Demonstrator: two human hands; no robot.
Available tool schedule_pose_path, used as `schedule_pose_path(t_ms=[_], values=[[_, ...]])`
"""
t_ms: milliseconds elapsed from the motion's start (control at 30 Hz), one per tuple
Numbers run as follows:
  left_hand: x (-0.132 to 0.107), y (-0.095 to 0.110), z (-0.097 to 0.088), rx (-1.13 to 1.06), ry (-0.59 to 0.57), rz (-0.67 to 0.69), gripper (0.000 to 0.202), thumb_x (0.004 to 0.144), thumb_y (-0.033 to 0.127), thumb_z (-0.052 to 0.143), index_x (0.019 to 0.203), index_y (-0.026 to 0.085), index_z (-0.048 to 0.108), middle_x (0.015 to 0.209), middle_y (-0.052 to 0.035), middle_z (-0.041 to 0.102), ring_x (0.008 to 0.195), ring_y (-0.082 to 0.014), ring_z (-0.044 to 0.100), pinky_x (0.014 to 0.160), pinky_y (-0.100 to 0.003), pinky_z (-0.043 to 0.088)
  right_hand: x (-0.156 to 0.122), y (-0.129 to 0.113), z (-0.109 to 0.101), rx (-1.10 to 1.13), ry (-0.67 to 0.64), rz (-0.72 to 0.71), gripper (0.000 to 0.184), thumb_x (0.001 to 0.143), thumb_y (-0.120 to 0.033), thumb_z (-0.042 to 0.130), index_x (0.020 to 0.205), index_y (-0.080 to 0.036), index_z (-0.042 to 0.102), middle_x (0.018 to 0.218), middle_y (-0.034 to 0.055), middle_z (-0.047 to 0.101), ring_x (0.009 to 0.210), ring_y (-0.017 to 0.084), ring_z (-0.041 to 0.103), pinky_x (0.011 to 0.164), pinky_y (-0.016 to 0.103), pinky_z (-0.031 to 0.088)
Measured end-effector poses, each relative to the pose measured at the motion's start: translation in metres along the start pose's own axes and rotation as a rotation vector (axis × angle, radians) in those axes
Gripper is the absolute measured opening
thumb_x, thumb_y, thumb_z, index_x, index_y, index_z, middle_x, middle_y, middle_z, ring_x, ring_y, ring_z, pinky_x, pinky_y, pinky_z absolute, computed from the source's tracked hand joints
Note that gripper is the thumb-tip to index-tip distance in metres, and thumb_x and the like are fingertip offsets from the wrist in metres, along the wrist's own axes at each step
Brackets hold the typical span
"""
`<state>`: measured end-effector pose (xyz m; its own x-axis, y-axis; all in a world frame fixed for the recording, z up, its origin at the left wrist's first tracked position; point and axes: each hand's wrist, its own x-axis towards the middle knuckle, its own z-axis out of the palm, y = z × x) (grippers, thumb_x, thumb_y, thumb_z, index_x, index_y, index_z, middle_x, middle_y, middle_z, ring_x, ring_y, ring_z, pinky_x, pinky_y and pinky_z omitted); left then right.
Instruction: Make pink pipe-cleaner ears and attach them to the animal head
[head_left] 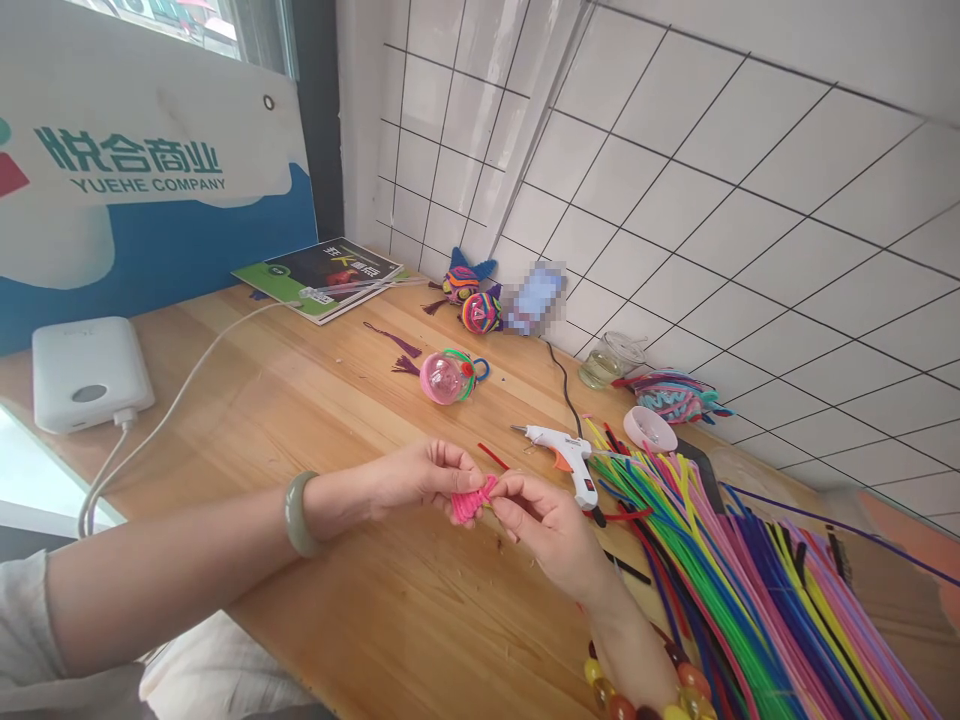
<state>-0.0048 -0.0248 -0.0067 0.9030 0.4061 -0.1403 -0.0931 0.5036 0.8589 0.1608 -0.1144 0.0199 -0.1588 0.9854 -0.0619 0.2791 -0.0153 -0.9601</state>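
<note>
Your fingers hide much of the pink fuzzy piece (pixel 466 505) you hold above the wooden table (pixel 352 380). Your left hand (pixel 431 476) has thumb and fingers clamped on its left side; your right hand (pixel 544 512) pinches its right end, the contact partly covered by your knuckles. Your beaded bracelet (pixel 694 680) is cut off at the bottom, the fuzzy stems (pixel 690 560) run out of view at lower right, and an object (pixel 536 298) by the tiled wall (pixel 697 240) is blurred. The glue gun (pixel 574 462) crowds your right hand's far side. Open wood stretches from your left forearm (pixel 187 565) toward the pink-rimmed clear ball (pixel 444 380). The table's left edge passes near the white power bank (pixel 90 365).
</note>
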Motion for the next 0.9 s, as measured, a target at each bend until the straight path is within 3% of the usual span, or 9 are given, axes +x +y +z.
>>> schedule_pose_path(t_ms=[300, 600, 900], values=[[0.001, -0.002, -0.002, -0.213, -0.125, -0.043, 0.013, 0.077, 0.022, 0.056, 0.074, 0.009, 0.059, 0.066, -0.0045, 0.063, 0.054, -0.0077, 0.058, 0.057, -0.019, 0.047, -0.002, -0.009, 0.014, -0.084, 0.064, -0.14, 0.014, 0.085, -0.025, 0.043, 0.082, -0.019, 0.055, 0.078, 0.0014, 0.051, 0.06, 0.01, 0.044, 0.052, 0.021, 0.039], [-0.001, -0.004, -0.003, -0.294, -0.194, -0.127, 0.011, 0.077, 0.02, 0.056, 0.075, 0.009, 0.059, 0.061, -0.004, 0.063, 0.053, -0.009, 0.06, 0.054, -0.017, 0.046, -0.001, -0.003, 0.014, 0.081, 0.137, -0.045, 0.011, 0.079, -0.029, 0.054, 0.082, -0.019, 0.05, 0.075, -0.0006, 0.054, 0.063, 0.01, 0.051, 0.053, 0.02, 0.04], [-0.004, -0.005, 0.002, -0.378, -0.231, -0.169, 0.011, 0.074, 0.019, 0.06, 0.076, 0.009, 0.058, 0.061, -0.0034, 0.063, 0.049, -0.0084, 0.059, 0.052, -0.018, 0.046, 0.001, -0.004, 0.019, 0.087, 0.171, -0.106, 0.013, 0.076, -0.029, 0.058, 0.083, -0.018, 0.057, 0.07, -0.0001, 0.056, 0.062, 0.011, 0.053, 0.056, 0.022, 0.044]])
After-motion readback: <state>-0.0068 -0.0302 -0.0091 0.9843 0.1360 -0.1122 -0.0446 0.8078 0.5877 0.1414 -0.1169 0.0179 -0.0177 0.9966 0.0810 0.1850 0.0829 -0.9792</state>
